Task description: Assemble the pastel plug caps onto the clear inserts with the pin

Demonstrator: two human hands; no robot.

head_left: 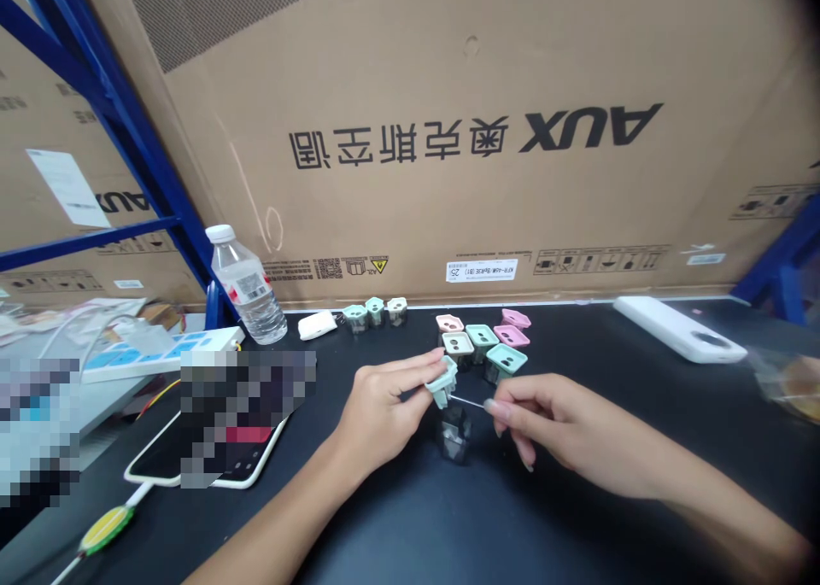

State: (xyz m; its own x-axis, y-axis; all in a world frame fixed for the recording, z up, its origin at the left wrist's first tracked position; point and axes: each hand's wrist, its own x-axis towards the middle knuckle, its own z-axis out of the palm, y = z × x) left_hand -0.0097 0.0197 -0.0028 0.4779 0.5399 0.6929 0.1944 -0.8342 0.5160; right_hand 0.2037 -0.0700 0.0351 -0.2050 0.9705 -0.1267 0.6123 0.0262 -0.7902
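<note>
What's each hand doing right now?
Left hand: closed on a mint-green sharpener top.
Right hand: closed, pinching a thin, pale rod.

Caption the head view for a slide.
Left hand holding a mint-green piece, right hand pointing a thin rod at it over a black tabletop.

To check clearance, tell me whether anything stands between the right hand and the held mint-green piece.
No visible obstacle: only the thin rod in the right hand reaches toward the mint-green piece in the left hand.

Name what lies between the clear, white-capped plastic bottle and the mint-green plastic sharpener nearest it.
In the head view, a small white rounded object lies between the bottle and the sharpener.
</note>
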